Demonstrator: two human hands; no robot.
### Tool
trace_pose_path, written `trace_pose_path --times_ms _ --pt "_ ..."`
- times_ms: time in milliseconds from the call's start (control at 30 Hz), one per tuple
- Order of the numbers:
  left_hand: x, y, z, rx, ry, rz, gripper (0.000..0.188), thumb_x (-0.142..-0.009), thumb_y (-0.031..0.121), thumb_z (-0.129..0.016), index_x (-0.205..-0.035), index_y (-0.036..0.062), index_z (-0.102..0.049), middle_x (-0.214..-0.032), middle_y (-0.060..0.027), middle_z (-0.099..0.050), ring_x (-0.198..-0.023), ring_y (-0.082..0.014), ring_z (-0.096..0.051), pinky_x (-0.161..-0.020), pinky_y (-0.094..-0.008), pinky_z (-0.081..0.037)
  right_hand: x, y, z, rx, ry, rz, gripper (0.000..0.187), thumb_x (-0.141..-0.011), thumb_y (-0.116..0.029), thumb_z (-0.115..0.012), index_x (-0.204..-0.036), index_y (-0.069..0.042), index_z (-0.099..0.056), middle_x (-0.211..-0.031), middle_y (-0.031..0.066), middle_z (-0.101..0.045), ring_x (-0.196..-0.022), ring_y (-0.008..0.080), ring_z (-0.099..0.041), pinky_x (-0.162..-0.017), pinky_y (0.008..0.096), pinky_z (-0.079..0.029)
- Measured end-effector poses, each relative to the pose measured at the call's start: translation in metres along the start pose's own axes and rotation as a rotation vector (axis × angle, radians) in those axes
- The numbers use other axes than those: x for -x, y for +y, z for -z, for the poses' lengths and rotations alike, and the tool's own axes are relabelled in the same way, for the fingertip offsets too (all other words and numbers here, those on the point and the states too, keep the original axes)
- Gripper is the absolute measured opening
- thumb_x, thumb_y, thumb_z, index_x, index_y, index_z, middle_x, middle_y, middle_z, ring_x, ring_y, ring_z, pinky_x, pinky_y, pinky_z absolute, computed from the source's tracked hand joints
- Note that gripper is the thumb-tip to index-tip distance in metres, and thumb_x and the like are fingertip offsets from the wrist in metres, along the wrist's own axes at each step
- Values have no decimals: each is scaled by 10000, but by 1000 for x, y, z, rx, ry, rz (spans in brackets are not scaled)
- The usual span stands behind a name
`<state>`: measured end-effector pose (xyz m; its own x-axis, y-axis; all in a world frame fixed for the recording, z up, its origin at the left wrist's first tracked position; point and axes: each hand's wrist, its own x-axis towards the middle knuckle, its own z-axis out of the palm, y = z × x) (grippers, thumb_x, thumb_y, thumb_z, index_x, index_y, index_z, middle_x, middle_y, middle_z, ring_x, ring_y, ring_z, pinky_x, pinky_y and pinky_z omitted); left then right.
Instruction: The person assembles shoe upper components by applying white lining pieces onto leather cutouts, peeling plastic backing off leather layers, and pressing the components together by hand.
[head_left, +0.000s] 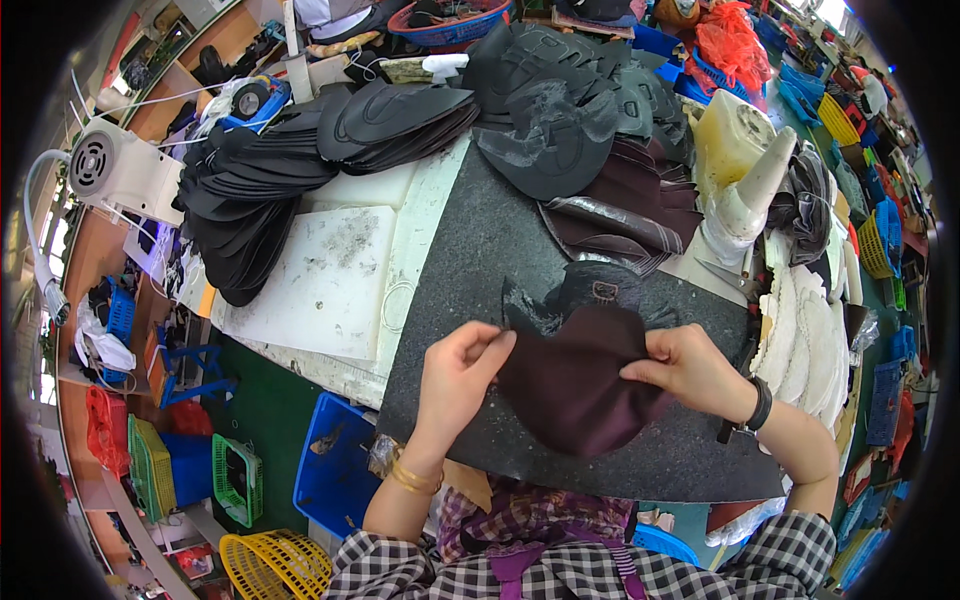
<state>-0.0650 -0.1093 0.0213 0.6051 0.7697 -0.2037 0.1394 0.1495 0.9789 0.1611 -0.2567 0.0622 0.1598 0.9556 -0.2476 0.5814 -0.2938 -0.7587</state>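
Observation:
Both hands are at a dark maroon curved fabric piece, which looks like a shoe lining and bulges toward me over the dark work board. My left hand is closed at its left edge, thumb against the fingers. At the upper right edge, my right hand pinches the piece between thumb and fingers. Just beyond lies a black shoe upper piece with a small buckle-shaped detail, partly covered by the maroon one. Further off, more maroon pieces are stacked beside black uppers with whitish smears.
Fanned stacks of black pieces stand left, beside a white board. A cloudy yellowish container and a white cone-shaped pot stand right. Below the table's left side are a blue bin and a yellow basket.

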Motion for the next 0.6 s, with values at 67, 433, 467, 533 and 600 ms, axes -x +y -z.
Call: trace_pose_path --times_ms 67,433,467,533,600 --pt "-12 -12 -2 -118 67 -46 269 -904 186 -649 -734 -12 -582 -529 28 -521 -532 -5 -468 -471 -233 -405 -7 8 -6 -3 -3 39 359 -834 -178 -704 -689 51 -469 -592 227 -453 -491 330 -440 -494 389 -376" --pt "-33 -11 -11 -689 159 -226 207 -856 166 -688 -800 -6 -588 -519 -75 -561 -437 -158 -552 -456 -281 -421 -18 16 -13 -39 21 9 300 -866 -165 -649 -742 45 -474 -639 229 -509 -544 359 -520 -514 399 -395" --pt "-35 -12 -13 -839 170 -342 208 -844 161 -694 -807 0 -568 -512 -93 -544 -435 -222 -562 -458 -319 -427 -19 15 -12 -42 22 4 300 -866 -165 -649 -742 45 -474 -639 229 -509 -544 359 -520 -514 399 -395" --pt "-30 -1 -13 -937 205 -319 201 -833 151 -694 -831 9 -552 -566 -111 -555 -483 -261 -573 -483 -340 -434 -23 6 -8 43 -36 -72 283 -857 -164 -645 -745 51 -498 -639 231 -516 -557 355 -531 -522 400 -405" --pt "-25 1 -13 -1032 288 -496 204 -804 102 -691 -906 41 -526 -776 -133 -587 -669 -270 -606 -565 -348 -451 -22 17 -9 -19 -5 -56 282 -853 -169 -647 -749 56 -511 -639 234 -521 -554 356 -531 -523 396 -410"
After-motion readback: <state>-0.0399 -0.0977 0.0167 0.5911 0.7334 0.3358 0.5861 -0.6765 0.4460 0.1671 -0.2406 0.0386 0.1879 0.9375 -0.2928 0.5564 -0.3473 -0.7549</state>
